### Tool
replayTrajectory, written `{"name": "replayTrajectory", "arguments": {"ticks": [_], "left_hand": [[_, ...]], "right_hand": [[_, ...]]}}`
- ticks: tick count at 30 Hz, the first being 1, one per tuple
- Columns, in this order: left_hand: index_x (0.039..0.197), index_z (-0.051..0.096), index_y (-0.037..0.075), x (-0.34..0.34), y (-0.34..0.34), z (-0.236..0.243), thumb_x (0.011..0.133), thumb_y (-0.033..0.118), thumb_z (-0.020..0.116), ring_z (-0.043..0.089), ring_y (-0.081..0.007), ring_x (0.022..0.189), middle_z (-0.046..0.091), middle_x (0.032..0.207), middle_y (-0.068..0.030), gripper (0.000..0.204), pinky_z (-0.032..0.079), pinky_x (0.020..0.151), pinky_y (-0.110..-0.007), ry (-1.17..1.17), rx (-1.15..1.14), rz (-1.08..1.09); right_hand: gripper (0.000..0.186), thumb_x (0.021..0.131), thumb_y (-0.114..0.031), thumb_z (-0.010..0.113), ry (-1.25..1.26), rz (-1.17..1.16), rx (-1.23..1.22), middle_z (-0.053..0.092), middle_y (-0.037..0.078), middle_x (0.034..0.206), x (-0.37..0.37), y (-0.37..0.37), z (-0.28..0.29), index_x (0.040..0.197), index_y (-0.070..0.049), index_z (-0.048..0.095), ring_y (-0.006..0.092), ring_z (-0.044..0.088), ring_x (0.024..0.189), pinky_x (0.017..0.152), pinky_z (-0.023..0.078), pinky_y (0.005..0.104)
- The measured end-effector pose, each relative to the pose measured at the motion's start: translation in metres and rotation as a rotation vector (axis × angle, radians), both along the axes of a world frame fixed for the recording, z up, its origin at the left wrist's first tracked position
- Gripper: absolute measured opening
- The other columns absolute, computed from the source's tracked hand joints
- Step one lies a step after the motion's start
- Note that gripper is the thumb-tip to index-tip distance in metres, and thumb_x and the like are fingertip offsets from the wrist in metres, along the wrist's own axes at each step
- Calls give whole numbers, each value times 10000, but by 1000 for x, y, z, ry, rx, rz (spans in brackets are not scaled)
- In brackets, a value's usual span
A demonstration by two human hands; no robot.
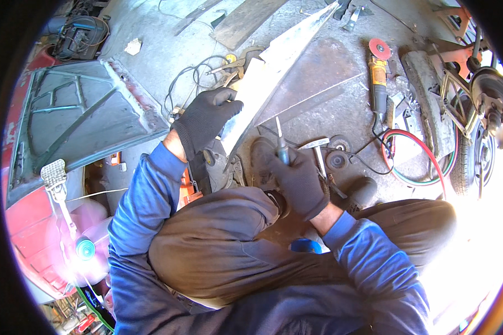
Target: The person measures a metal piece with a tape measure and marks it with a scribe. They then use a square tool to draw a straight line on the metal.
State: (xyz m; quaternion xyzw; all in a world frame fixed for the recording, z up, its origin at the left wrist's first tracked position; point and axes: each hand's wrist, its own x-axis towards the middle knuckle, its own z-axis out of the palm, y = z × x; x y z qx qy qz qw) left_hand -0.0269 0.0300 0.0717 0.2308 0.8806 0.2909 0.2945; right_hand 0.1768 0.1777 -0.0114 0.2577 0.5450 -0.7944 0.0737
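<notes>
A red car door panel (67, 120) lies at the left on the floor (167, 44). The left hand (204, 120) clamps its grip on a long metal sheet (268, 78). The right hand (299, 181) holds a screwdriver (281, 146) just beside the sheet. An angle grinder (378, 75) lies further right.

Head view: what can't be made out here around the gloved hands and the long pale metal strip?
- Long pale sheet-metal strip: lower end hidden behind the left hand in its black glove and the knee.
- Thin blue-handled tool in the right hand: kind unclear, its handle buried in the glove.
- Small blue object by the right wrist: mostly covered by the sleeve.
- Floor at right: washed out by glare.
</notes>
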Motion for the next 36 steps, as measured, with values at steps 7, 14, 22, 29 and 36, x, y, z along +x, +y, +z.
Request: {"name": "replayTrajectory", "arguments": {"ticks": [7, 14, 22, 29, 36], "left_hand": [[1045, 708, -27, -12, 1, 0, 1051, 306, 665, 577, -134, 688, 606, 732, -74, 336, 507, 662, -355, -15, -68, 119], [1073, 727, -36, -21, 16, 12, 1079, 253, 666, 566, -108, 732, 641, 815, -47, 296, 491, 694, -312, 127, -47, 70], [1107, 750, -43, -18, 34, -2, 1082, 262, 664, 620, -134, 736, 685, 832, -81, 318, 536, 733, -322, 149, -101, 73], [1107, 755, -26, -20, 40, -3, 1091, 282, 660, 641, -122, 697, 701, 831, -66, 323, 557, 663, -305, 125, -97, 75], [1066, 754, 10, -18, 48, -1, 1101, 321, 656, 647, -105, 626, 676, 772, -45, 329, 572, 550, -295, -62, -52, 216]], "right_hand": [[234, 1055, -241, 770, 19, 83, -14, 671, -38, 773, -2, -16, 5, 1088, -14, 817, 38, 590, 704, 607, 496, 279], [234, 1057, -239, 769, 53, 17, -104, 657, -10, 757, -10, -16, 17, 1113, -13, 798, 56, 603, 674, 595, 502, 278], [277, 1071, -246, 762, 29, 18, -123, 663, -43, 809, -17, -10, 15, 1206, -11, 817, 37, 555, 727, 634, 481, 266], [266, 1063, -225, 760, 11, -53, -257, 779, 8, 941, -29, -8, 8, 1196, 0, 810, 54, 628, 782, 697, 531, 259], [249, 1061, -247, 767, 26, -76, -283, 684, 10, 796, -41, -7, 11, 1040, 1, 785, 69, 609, 633, 554, 529, 265]]}}
